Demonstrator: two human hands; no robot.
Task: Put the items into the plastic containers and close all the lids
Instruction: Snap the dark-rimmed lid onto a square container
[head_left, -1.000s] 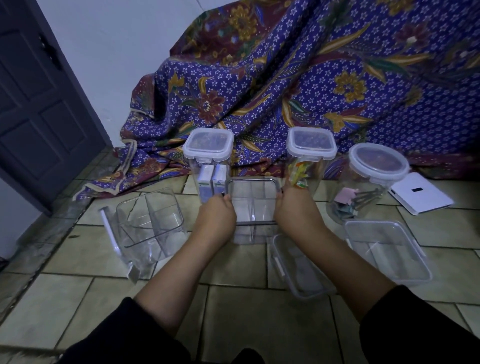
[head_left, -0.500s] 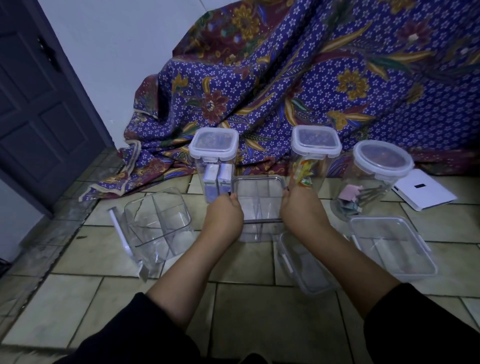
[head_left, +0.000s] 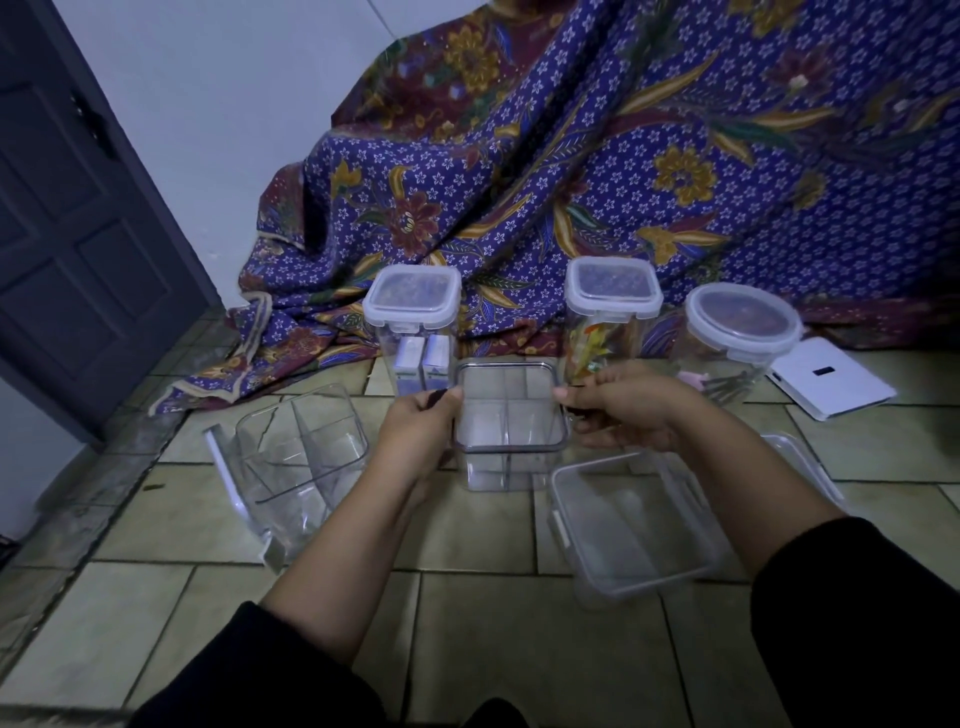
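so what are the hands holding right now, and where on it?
Both hold the open divided container, upright on the floor: left hand on its left wall near the rim, right hand on its right wall near the rim.

Three lidded containers (head_left: 412, 332) stand at the back. Two open divided containers (head_left: 509, 423) and two loose lids (head_left: 631, 525) lie nearer. One white booklet (head_left: 831, 383).

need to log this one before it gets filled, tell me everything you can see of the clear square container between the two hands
The clear square plastic container stands upright on the tiled floor, open-topped with no lid on it. Its rim is a rounded square; thin clear dividers cross inside, splitting it into four compartments, all of which look empty. The left hand grips its left rim and the right hand its right rim. It sits just in front of two lidded tall containers.
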